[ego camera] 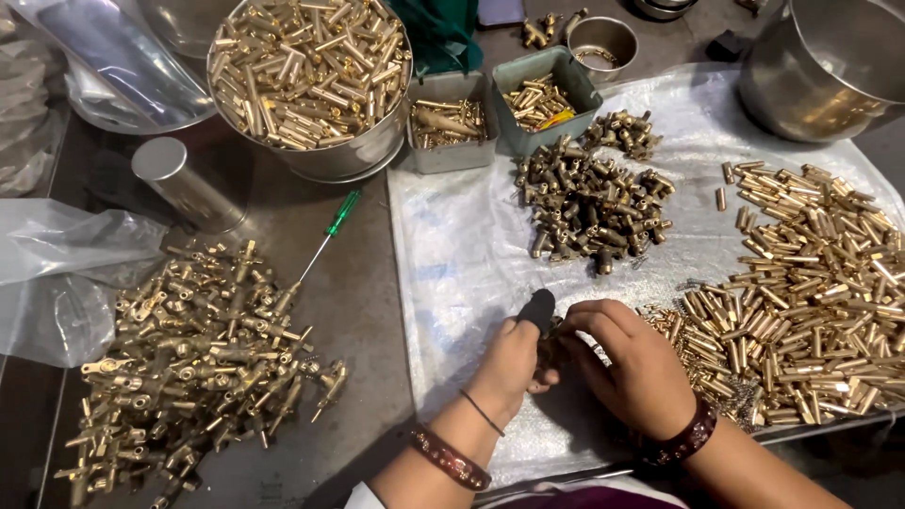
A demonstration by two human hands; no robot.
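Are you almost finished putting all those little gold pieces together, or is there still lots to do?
Some looks done: a heap of joined brass fittings lies at the left. Right now the left hand and right hand pinch one small brass piece between them over the plastic sheet. Plenty seems left: a dark pile of parts, a big spread of brass tubes and a full pan.

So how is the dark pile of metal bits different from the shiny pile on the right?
The dark pile looks dull brownish; the shiny pile is bright gold. The dark pile holds short, knobbly pieces, while the shiny pile holds smooth, straight tubes. The dark pile is smaller, the shiny pile wider. Both lie on the clear plastic sheet.
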